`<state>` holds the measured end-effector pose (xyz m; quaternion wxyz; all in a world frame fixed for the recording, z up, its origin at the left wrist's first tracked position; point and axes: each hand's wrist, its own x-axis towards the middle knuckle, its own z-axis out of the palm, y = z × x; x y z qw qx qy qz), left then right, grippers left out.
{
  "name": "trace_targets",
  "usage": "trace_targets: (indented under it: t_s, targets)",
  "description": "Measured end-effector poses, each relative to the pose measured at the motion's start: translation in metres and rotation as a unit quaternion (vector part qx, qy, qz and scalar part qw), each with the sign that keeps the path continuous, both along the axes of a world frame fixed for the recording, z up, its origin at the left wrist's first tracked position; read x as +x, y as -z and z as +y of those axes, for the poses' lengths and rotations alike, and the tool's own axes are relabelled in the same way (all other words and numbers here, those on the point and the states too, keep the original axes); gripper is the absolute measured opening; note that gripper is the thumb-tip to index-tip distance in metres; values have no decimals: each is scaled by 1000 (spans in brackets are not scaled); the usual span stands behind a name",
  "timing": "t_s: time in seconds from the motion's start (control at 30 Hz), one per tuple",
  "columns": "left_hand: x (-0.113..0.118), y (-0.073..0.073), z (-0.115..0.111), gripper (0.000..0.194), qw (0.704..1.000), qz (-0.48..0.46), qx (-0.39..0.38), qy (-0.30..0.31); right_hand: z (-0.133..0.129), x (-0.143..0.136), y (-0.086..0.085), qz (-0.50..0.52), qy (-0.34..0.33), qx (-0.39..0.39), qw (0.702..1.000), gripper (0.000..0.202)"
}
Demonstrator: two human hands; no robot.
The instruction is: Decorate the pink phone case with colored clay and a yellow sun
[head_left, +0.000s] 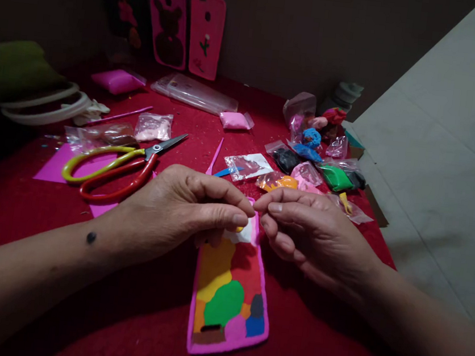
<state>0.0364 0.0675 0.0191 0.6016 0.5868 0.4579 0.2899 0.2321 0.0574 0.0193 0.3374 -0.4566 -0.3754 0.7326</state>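
A phone case (223, 302) lies on the red cloth below my hands, covered in patches of coloured clay with a raised pink rim. My left hand (183, 206) hovers over its upper end, thumb and index finger close together. A small yellow bit (239, 229) shows just under the left thumb; whether it is held or lies on the white patch, I cannot tell. My right hand (308, 232) is at the case's upper right, thumb and index finger pressed together, other fingers curled. The fingertips of both hands nearly meet. Anything between them is too small to make out.
Scissors (127, 165) with yellow and red handles lie at left on pink sheets. Bags of coloured clay, such as a green one (337, 178), crowd the right. Clear cases (195, 94) lie behind; a pink decorated case (205, 31) leans on the wall.
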Motion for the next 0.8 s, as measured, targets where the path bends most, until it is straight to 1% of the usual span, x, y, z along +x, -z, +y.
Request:
trace_targets:
  t_s: [0.13,0.2,0.27,0.33,0.47,0.8]
  targets:
    - [-2,5,-2,7,998,-8,65,11,-2,-1,0,21,-17,-8,1000,7]
    - [-2,5,-4,9,995,-23,101,14,-3,-1,1,30,-31,-17,999,7]
    - [-2,4,-5,13,992,-36,118,15,-3,-1,2,36,-38,-25,998,7]
    - [-1,3,-5,15,993,-46,109,17,-3,-1,3,38,-37,-25,998,7]
    - [0,2,-4,17,996,-50,66,8,-3,-1,3,23,-30,-16,999,9]
    - [-1,-2,1,16,998,-58,-19,21,-2,0,4,17,-31,-1,999,9]
